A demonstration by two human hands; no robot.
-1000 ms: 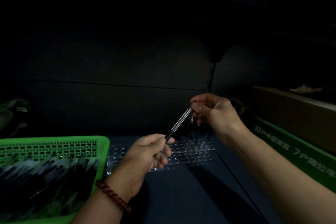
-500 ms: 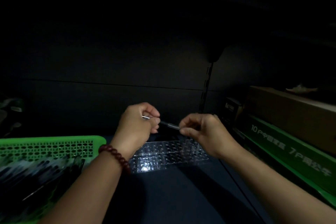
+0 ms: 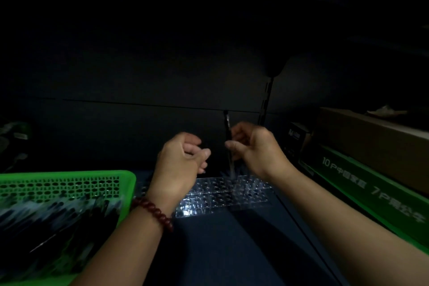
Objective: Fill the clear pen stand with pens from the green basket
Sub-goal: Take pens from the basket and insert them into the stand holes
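Observation:
My right hand point(image 3: 255, 148) pinches a dark pen point(image 3: 228, 146) upright, its lower tip down at a hole in the back row of the clear pen stand point(image 3: 246, 197). The stand lies flat on the dark surface, a grid of round holes. My left hand point(image 3: 181, 162), with a bead bracelet on the wrist, hovers just left of the pen with loosely curled fingers and holds nothing. The green basket point(image 3: 69, 181) sits at the lower left, with several dark pens point(image 3: 53, 218) lying in it.
A green printed box point(image 3: 371, 193) and a brown cardboard box point(image 3: 371, 139) on top of it stand along the right. A small dark box point(image 3: 297, 134) sits behind them. A dark back panel closes the rear. The scene is dim.
The pen, held level between both hands, now stands upright in my right hand over the stand. My left hand has let go of it and drawn slightly away.

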